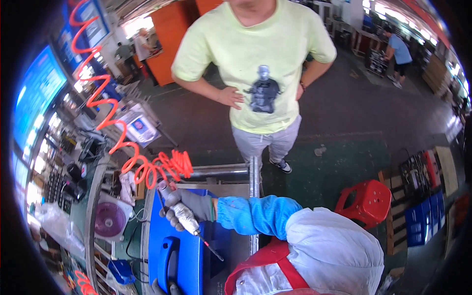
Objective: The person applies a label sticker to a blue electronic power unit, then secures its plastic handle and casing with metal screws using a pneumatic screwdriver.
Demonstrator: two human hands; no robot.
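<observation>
In my gloved right hand (194, 205) is a pneumatic screwdriver (185, 218) with a silver-wrapped body and a long thin bit, its fingers closed round it. The bit slants down to the right over a blue panel (191, 260) with a raised blue handle (166, 260). An orange coiled air hose (142, 164) hangs from the upper left down to the tool's top. At the lower edge my gloved left hand (169, 288) shows only in part, its fingers on both sides of the handle's lower end.
A metal frame (253, 182) borders the work area. Facing me beyond it, a person in a yellow shirt (255, 64) stands with hands on hips. To the right are a red stool (364, 202) and blue bins (425, 219); on the left, a purple fan (109, 219).
</observation>
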